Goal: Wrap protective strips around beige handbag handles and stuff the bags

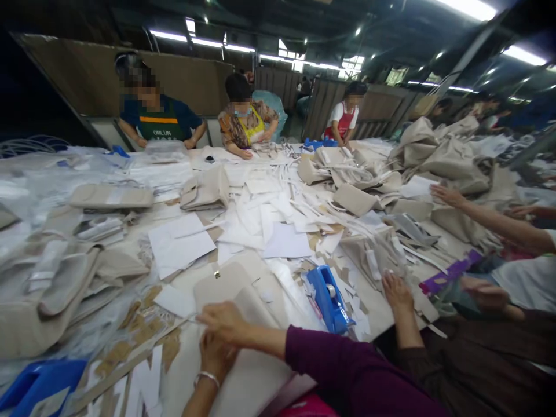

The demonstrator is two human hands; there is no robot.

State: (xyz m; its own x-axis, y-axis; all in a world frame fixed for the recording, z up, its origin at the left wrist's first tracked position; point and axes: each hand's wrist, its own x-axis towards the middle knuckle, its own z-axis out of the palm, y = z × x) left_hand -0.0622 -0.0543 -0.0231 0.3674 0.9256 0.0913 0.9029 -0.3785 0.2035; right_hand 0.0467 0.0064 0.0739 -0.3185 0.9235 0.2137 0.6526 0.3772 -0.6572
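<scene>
My right hand (pixel 228 324), below a purple sleeve, reaches across over the front of a beige handbag (pixel 256 295) with a small gold clasp. Its fingers are bent together near the end of a thin beige strap (pixel 150 346); what lies between them is hidden. Underneath and partly covered by it is my left hand (pixel 216 353), with a silver bracelet at the wrist. The left fingers are mostly hidden behind the right hand. Beige material (pixel 247 385) lies flat below both hands. A white paper piece (pixel 176 300) rests just beyond the fingertips.
A blue tape dispenser (pixel 329 298) stands right of the bag; another blue dispenser (pixel 43 385) is at bottom left. Close on the right is a co-worker's hand (pixel 397 295) on a beige bag. Paper sheets (pixel 180 243), scraps and bags cover the table. Several people work around it.
</scene>
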